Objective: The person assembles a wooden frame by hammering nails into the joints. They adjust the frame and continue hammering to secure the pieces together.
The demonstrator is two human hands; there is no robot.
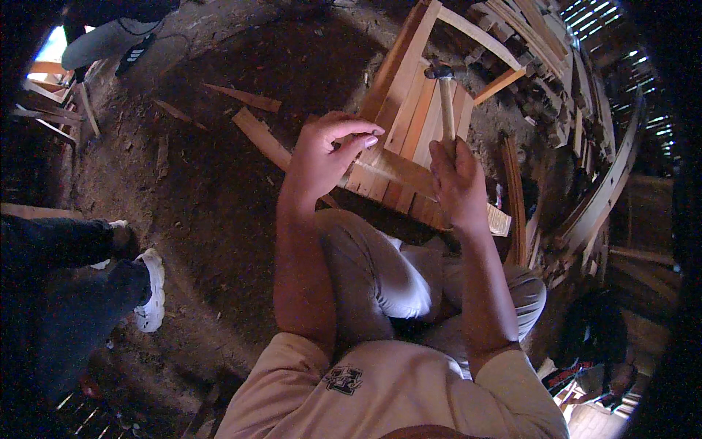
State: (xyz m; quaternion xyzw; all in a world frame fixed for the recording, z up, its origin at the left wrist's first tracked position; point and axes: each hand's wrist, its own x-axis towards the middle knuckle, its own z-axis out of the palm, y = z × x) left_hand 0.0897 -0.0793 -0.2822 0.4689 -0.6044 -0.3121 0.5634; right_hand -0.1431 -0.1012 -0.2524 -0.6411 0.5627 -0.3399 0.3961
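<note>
Trousers [344, 256] first, since my folded legs are the closest thing to me. Just past them, my right fingers [442, 161] are wrapped tight around the hammer [447, 110], low on the handle. Its long axis points nearly straight away from me, leaning a touch left, with the head at the far end.

My left fingers [357, 129] are off to the left, thumb and index almost meeting; too small to tell if anything's pinched in there. That gap is the bit that matters, I reckon: the hammer head sits farther out and to the right of those tips, well apart.

Board [409, 175] beneath: it slants from near my left fingertips toward me and right, passing by my right fingers. It lies across the slatted wooden frame [415, 139], which stretches away beyond, then piled timber [541, 33] far right.
</note>
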